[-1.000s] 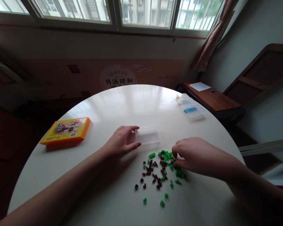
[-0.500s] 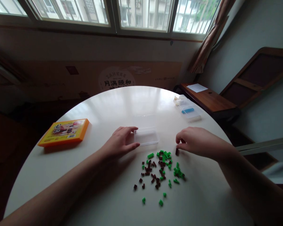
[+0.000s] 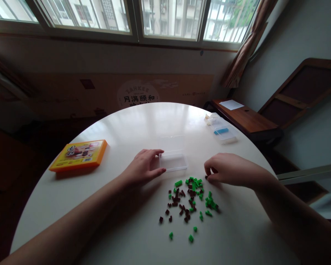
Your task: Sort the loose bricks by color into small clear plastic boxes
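Note:
A scatter of small green and dark brown bricks (image 3: 190, 200) lies on the round white table (image 3: 132, 125). My right hand (image 3: 228, 170) rests just right of the pile's far edge, fingertips pinched on a small dark brown brick (image 3: 206, 177) against the table. My left hand (image 3: 143, 167) lies at the left end of a clear plastic box (image 3: 173, 161), thumb and fingers spread around its near-left corner. The box's clear lid lies open behind it.
An orange game box (image 3: 79, 154) sits at the table's left. Clear containers (image 3: 222, 131), one with a blue piece, stand at the far right edge. A wooden side table (image 3: 246, 118) with a paper stands beyond. Windows line the back wall.
My right hand lifted out of the pile's right side, carrying a brown brick up and right, and now sets down with it by the pile's far edge. My left hand stayed at the box.

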`<state>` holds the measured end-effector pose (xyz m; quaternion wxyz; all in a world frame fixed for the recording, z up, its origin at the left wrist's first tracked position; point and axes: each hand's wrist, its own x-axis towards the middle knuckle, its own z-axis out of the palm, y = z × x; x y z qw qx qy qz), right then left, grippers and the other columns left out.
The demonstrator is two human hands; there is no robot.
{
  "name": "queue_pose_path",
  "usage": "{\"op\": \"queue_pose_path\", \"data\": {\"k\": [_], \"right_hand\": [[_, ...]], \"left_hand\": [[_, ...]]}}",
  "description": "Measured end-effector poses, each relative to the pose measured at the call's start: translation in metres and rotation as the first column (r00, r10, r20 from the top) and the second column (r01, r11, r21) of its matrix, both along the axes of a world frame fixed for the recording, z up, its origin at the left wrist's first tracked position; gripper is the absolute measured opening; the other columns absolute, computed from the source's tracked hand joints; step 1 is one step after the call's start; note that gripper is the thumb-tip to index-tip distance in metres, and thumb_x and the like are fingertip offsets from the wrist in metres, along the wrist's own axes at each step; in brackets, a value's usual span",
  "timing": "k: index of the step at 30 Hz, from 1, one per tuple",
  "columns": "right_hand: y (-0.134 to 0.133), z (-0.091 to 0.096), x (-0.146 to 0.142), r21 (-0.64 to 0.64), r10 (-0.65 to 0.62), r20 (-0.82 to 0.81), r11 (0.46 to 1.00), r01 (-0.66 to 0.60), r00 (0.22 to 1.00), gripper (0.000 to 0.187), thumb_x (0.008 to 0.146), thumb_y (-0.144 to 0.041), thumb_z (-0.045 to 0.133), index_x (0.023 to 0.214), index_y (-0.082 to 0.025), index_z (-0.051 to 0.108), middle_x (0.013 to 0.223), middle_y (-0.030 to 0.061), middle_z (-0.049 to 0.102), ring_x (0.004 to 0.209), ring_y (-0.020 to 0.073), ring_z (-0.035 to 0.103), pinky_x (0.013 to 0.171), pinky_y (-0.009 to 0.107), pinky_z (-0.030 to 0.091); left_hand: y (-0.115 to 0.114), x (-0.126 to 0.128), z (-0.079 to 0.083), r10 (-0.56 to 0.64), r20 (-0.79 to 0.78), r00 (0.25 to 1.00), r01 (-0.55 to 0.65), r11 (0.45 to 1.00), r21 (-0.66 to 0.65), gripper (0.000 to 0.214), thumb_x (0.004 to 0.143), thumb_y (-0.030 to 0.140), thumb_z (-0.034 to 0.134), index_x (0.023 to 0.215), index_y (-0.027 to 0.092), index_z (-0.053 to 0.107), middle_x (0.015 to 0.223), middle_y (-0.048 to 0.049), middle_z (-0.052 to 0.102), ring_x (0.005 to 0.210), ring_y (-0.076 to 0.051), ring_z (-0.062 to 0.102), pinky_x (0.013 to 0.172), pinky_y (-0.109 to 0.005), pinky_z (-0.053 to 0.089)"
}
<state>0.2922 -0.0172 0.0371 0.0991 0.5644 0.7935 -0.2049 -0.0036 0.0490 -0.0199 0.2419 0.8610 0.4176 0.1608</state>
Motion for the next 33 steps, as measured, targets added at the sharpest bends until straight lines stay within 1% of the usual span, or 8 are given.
{"op": "queue_pose_path", "data": {"k": [3, 6, 9, 12, 18, 25, 28, 33], "right_hand": [[0.001, 0.0, -0.001, 0.028, 0.037, -0.089, 0.999, -0.035, 0.995, 0.013, 0.079, -0.024, 0.059, 0.08, -0.021, 0.071, 0.075, 0.0015, 0.069, 0.067, 0.0153, 0.058, 0.057, 0.026, 0.034], [0.003, -0.004, -0.007, 0.155, 0.083, -0.277, 0.987, -0.04, 0.957, 0.013, 0.084, -0.028, 0.058, 0.081, -0.019, 0.067, 0.07, -0.0003, 0.064, 0.062, 0.0118, 0.053, 0.057, 0.024, 0.035], [0.008, -0.014, -0.02, 0.313, 0.144, -0.426, 0.95, -0.004, 0.893, 0.012, 0.086, -0.028, 0.058, 0.085, -0.017, 0.064, 0.063, -0.0036, 0.055, 0.055, 0.0093, 0.045, 0.054, 0.022, 0.034], [0.014, -0.025, -0.033, 0.457, 0.234, -0.451, 0.889, -0.002, 0.862, 0.011, 0.087, -0.026, 0.059, 0.086, -0.016, 0.065, 0.067, -0.0019, 0.058, 0.059, 0.0095, 0.05, 0.059, 0.022, 0.037], [0.034, -0.032, -0.053, 0.595, 0.359, -0.31, 0.795, -0.115, 0.88, 0.02, 0.094, -0.028, 0.052, 0.089, -0.016, 0.068, 0.08, 0.0049, 0.069, 0.07, 0.0136, 0.06, 0.065, 0.026, 0.039], [0.056, -0.028, -0.071, 0.556, 0.445, 0.053, 0.73, -0.397, 0.894, 0.025, 0.092, -0.019, 0.047, 0.074, -0.017, 0.065, 0.071, 0.0033, 0.068, 0.058, 0.0123, 0.053, 0.054, 0.027, 0.023], [0.058, -0.028, -0.076, 0.552, 0.438, 0.102, 0.723, -0.417, 0.893, 0.023, 0.088, -0.017, 0.048, 0.072, -0.018, 0.064, 0.071, 0.0026, 0.067, 0.055, 0.012, 0.049, 0.052, 0.029, 0.019], [0.056, -0.029, -0.072, 0.546, 0.447, 0.07, 0.731, -0.41, 0.892, 0.022, 0.086, -0.015, 0.049, 0.072, -0.018, 0.066, 0.072, 0.0017, 0.066, 0.057, 0.012, 0.048, 0.053, 0.029, 0.021]], "left_hand": [[0.0, 0.0, 0.0, -0.003, 0.002, 1.0, 0.003, 1.0, 0.007, 0.056, 0.078, 0.047, 0.065, 0.127, 0.021, 0.055, 0.123, -0.0119, 0.063, 0.117, -0.031, 0.053, 0.1, -0.047, 0.042], [-0.001, 0.0, 0.0, -0.004, -0.002, 1.0, 0.004, 1.0, 0.016, 0.056, 0.078, 0.045, 0.065, 0.127, 0.019, 0.055, 0.121, -0.0119, 0.064, 0.115, -0.031, 0.053, 0.1, -0.047, 0.043], [-0.003, 0.001, 0.0, -0.003, -0.004, 1.0, 0.003, 1.0, 0.031, 0.055, 0.078, 0.045, 0.066, 0.127, 0.021, 0.056, 0.121, -0.011, 0.064, 0.115, -0.031, 0.053, 0.1, -0.047, 0.042], [-0.005, 0.003, -0.002, -0.013, 0.003, 1.0, 0.013, 0.999, 0.047, 0.055, 0.078, 0.046, 0.067, 0.127, 0.022, 0.057, 0.121, -0.0098, 0.065, 0.116, -0.031, 0.053, 0.101, -0.048, 0.041], [-0.006, 0.004, -0.002, -0.009, 0.003, 1.0, 0.009, 0.999, 0.043, 0.055, 0.077, 0.046, 0.067, 0.125, 0.022, 0.058, 0.122, -0.0097, 0.066, 0.115, -0.031, 0.053, 0.102, -0.05, 0.04], [-0.004, 0.003, -0.006, -0.012, 0.009, 1.0, 0.012, 0.997, 0.07, 0.054, 0.077, 0.047, 0.068, 0.124, 0.022, 0.058, 0.122, -0.0088, 0.065, 0.114, -0.031, 0.054, 0.102, -0.049, 0.04], [-0.004, 0.003, -0.006, -0.022, 0.001, 1.0, 0.022, 0.997, 0.075, 0.054, 0.078, 0.046, 0.067, 0.125, 0.022, 0.058, 0.123, -0.0091, 0.065, 0.114, -0.031, 0.054, 0.102, -0.049, 0.04], [-0.004, 0.004, -0.003, -0.023, -0.008, 1.0, 0.023, 0.998, 0.058, 0.055, 0.078, 0.047, 0.067, 0.126, 0.021, 0.058, 0.124, -0.0088, 0.065, 0.115, -0.031, 0.054, 0.102, -0.048, 0.04]]}}
